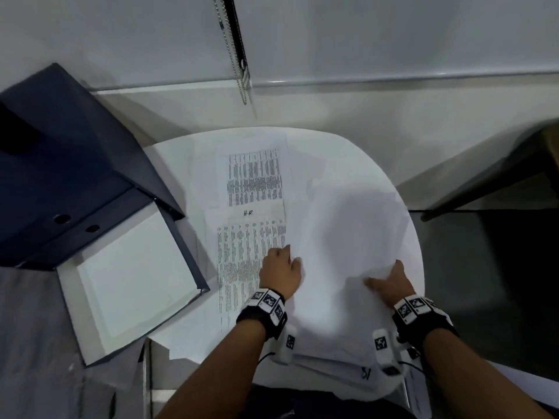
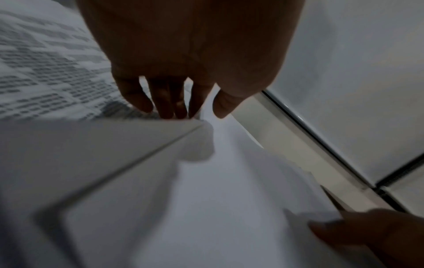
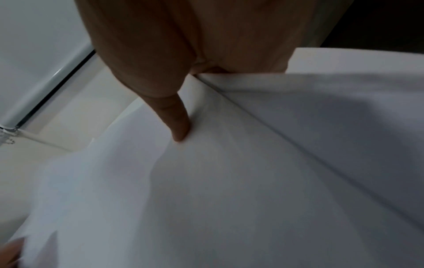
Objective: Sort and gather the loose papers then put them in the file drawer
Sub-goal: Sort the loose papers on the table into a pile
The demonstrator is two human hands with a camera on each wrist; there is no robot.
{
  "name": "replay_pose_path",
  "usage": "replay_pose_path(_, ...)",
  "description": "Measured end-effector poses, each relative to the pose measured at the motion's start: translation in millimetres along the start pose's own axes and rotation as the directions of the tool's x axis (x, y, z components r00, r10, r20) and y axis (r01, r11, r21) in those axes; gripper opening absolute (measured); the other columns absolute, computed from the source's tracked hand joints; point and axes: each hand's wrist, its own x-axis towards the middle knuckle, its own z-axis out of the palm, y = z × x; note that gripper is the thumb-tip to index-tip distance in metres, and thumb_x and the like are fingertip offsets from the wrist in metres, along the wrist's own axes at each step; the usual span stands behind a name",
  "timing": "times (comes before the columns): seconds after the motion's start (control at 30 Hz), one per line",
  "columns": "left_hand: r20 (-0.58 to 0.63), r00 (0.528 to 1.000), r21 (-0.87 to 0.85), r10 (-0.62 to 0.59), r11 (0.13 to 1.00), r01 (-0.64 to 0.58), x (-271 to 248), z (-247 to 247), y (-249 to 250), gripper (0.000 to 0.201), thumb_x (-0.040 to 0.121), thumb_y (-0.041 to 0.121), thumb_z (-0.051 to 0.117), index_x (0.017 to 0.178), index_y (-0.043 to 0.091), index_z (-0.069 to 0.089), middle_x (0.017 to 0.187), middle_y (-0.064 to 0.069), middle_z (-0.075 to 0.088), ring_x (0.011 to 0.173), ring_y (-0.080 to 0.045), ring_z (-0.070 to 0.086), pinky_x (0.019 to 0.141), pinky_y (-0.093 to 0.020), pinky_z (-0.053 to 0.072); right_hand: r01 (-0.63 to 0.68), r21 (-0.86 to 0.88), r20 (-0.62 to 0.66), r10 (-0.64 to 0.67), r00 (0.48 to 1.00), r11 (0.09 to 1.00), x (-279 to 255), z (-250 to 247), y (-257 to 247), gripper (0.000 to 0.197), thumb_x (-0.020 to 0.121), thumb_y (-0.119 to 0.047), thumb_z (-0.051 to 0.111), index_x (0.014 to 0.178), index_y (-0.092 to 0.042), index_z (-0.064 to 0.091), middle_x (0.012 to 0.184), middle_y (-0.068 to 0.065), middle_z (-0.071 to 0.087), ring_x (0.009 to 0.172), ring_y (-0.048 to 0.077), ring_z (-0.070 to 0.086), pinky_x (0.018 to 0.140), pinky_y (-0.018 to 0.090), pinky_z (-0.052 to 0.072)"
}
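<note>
A large blank white sheet (image 1: 341,237) curves up over the round white table (image 1: 348,143). My left hand (image 1: 290,257) pinches its left edge; in the left wrist view the fingers (image 2: 169,101) hang on one side of the sheet (image 2: 229,181) and the thumb on the other. My right hand (image 1: 382,276) grips the right edge, with the thumb (image 3: 180,127) pressed on top of the sheet (image 3: 206,181) and the other fingers hidden beneath. Two printed sheets lie flat to the left, one dense with text (image 1: 255,176) and one marked "H-R" (image 1: 242,246).
An open dark blue box file (image 1: 130,276) with a white lining lies at the table's left edge, beside closed dark binders (image 1: 60,176). More white papers (image 1: 332,367) are stacked near my body. A blind chain (image 1: 239,55) hangs at the back; dark furniture (image 1: 499,182) stands right.
</note>
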Motion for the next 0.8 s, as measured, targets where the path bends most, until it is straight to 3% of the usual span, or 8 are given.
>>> replay_pose_path(0.07,-0.168,0.976,-0.015,-0.137,0.990,0.137,1,-7,-16,0.051,0.091,0.041,0.053,0.137,0.020,0.046,0.137,-0.010,0.045,0.123,-0.031,0.047,0.101,-0.051,0.042,0.009,-0.011,-0.015,-0.009,1.000,1.000,3,2,1,0.072,0.073,-0.017,0.083,0.127,-0.005,0.037,0.122,0.020,0.058,0.111,0.039,0.058,0.096,0.045,0.047)
replay_pose_path(0.13,-0.292,0.890,-0.103,-0.350,0.937,0.335,-1,-16,-34,0.071,0.087,0.042,0.059,0.147,0.016,0.031,0.154,-0.013,0.029,0.139,-0.036,0.032,0.110,-0.056,0.030,0.018,-0.021,-0.026,-0.018,0.999,1.000,4,2,3,0.073,0.072,-0.018,0.083,0.127,-0.004,0.037,0.123,0.022,0.057,0.112,0.039,0.058,0.097,0.045,0.046)
replay_pose_path(0.2,-0.289,0.776,-0.189,-0.560,0.828,0.527,-4,-21,-53,0.092,0.086,0.049,0.059,0.154,0.010,0.011,0.161,-0.017,0.016,0.144,-0.043,0.020,0.116,-0.057,0.015,0.024,-0.024,-0.029,-0.025,0.999,0.999,4,2,4,0.073,0.072,-0.018,0.084,0.127,-0.004,0.037,0.124,0.022,0.057,0.112,0.039,0.058,0.097,0.045,0.046)
replay_pose_path(0.27,-0.254,0.699,-0.209,-0.668,0.744,0.635,-6,-20,-71,0.104,0.084,0.061,0.053,0.155,0.008,-0.001,0.160,-0.018,0.020,0.143,-0.048,0.019,0.117,-0.057,0.007,0.030,-0.028,-0.028,-0.031,0.999,0.999,4,2,6,0.072,0.073,-0.018,0.083,0.126,-0.004,0.037,0.125,0.022,0.058,0.112,0.039,0.059,0.097,0.044,0.046)
replay_pose_path(0.47,-0.242,0.753,-0.132,-0.612,0.789,0.600,-10,-16,-77,0.100,0.082,0.070,0.045,0.155,0.015,0.005,0.160,-0.012,0.024,0.139,-0.044,0.029,0.112,-0.054,0.017,0.020,-0.009,-0.020,-0.020,1.000,1.000,8,1,7,0.077,0.073,-0.016,0.083,0.132,-0.005,0.035,0.130,0.021,0.055,0.116,0.039,0.056,0.102,0.047,0.044)
replay_pose_path(0.57,-0.190,0.718,-0.045,-0.670,0.736,0.675,-15,-29,-86,0.094,0.083,0.079,0.027,0.152,0.014,0.025,0.150,-0.023,0.039,0.138,-0.042,0.029,0.112,-0.052,0.015,0.012,-0.012,-0.012,-0.013,1.000,1.000,9,2,6,0.079,0.072,-0.016,0.084,0.132,-0.005,0.034,0.131,0.022,0.054,0.116,0.040,0.056,0.103,0.049,0.044)
replay_pose_path(0.67,-0.120,0.662,0.028,-0.740,0.664,0.748,-22,-36,-100,0.107,0.079,0.086,0.016,0.145,0.004,0.041,0.152,-0.024,0.033,0.143,-0.039,0.020,0.114,-0.052,0.014,0.012,-0.024,-0.023,-0.012,1.000,1.000,10,1,7,0.078,0.072,-0.015,0.083,0.133,-0.004,0.034,0.130,0.022,0.054,0.116,0.040,0.056,0.100,0.045,0.045)
replay_pose_path(0.8,-0.149,0.693,0.103,-0.706,0.686,0.721,-27,-30,-101,0.112,0.075,0.088,0.024,0.141,0.000,0.043,0.148,-0.022,0.039,0.139,-0.038,0.023,0.108,-0.052,0.026,0.009,-0.006,-0.026,-0.009,1.000,1.000,10,2,6,0.077,0.072,-0.013,0.083,0.132,-0.004,0.035,0.129,0.022,0.055,0.115,0.039,0.056,0.100,0.045,0.045)
